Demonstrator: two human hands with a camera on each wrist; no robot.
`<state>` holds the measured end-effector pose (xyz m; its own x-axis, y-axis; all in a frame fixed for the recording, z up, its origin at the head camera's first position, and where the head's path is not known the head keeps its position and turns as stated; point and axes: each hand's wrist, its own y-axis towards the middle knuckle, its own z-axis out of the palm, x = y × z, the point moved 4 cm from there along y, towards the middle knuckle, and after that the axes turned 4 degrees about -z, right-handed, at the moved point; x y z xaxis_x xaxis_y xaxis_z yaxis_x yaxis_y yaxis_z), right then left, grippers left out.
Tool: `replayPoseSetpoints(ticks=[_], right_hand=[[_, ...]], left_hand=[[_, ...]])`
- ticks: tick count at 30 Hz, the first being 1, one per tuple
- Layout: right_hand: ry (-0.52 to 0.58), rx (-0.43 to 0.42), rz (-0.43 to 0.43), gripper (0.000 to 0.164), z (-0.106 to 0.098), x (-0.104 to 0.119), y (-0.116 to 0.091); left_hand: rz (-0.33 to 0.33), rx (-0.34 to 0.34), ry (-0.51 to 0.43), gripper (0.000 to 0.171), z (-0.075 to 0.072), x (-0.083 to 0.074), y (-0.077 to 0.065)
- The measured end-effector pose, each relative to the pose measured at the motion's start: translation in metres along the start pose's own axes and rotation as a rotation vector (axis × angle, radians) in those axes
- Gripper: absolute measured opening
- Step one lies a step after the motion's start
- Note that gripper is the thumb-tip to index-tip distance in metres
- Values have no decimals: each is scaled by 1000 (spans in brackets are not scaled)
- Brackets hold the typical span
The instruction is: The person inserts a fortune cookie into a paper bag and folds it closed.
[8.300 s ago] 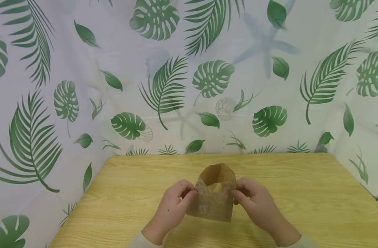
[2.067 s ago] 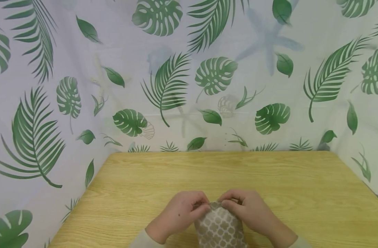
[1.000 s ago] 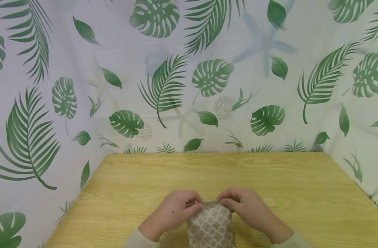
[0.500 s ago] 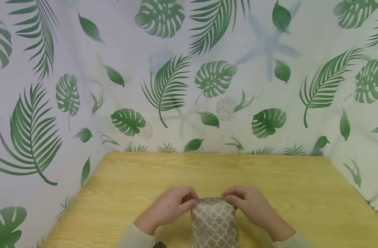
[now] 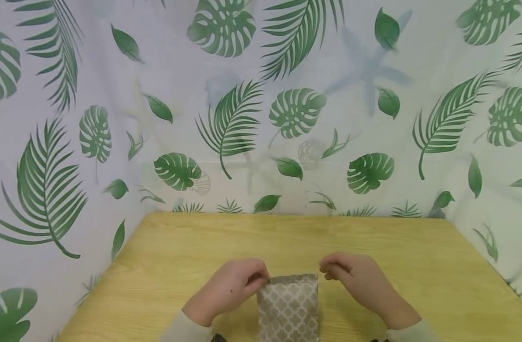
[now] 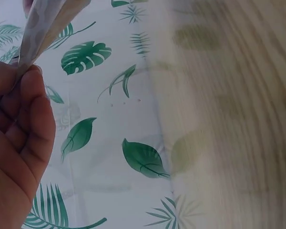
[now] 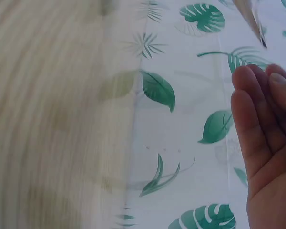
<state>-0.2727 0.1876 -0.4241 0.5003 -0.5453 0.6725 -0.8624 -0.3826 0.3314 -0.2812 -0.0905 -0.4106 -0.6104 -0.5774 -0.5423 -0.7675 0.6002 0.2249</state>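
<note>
A beige paper pouch (image 5: pixel 288 306) with a white lattice pattern stands near the front of the table, its folded top edge facing up. My left hand (image 5: pixel 233 287) pinches its upper left corner between thumb and finger. In the left wrist view, that thumb and finger of the left hand (image 6: pixel 21 129) meet on the pouch's edge (image 6: pixel 43 31). To the right of the pouch, my right hand (image 5: pixel 361 280) holds nothing, its fingers bent loosely and apart from the pouch's right corner. The right wrist view has the pouch's corner (image 7: pixel 251 21) just beyond the fingertips of the right hand (image 7: pixel 271 138).
A pale wooden table (image 5: pixel 192 242) spreads out around the hands. A white sheet with green leaf prints (image 5: pixel 244 118) hangs behind it and on both sides. Small dark objects show at the bottom edge near both sleeves.
Seconds ago both hands held the pouch with its plain brown opening spread; later its patterned face shows and the top is folded. Now the right hand has let go and moved right; the left still pinches.
</note>
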Motion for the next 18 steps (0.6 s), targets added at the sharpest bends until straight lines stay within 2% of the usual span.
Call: replayPoseSetpoints(ticks=[3, 8, 12, 15, 18], right_hand=[[99, -4, 61, 18, -2, -2, 2], [220, 118, 40, 26, 10, 4, 4], [196, 155, 11, 17, 16, 9, 1], [170, 144, 7, 13, 15, 7, 0], [153, 132, 4, 14, 14, 4, -1]], left_hand=[[-22, -5, -23, 11, -4, 1, 0], [-25, 10, -49, 10, 5, -1, 3], [-11, 11, -65, 10, 9, -4, 5], [-7, 17, -75, 9, 11, -4, 7], [-31, 23, -89, 7, 14, -2, 8]])
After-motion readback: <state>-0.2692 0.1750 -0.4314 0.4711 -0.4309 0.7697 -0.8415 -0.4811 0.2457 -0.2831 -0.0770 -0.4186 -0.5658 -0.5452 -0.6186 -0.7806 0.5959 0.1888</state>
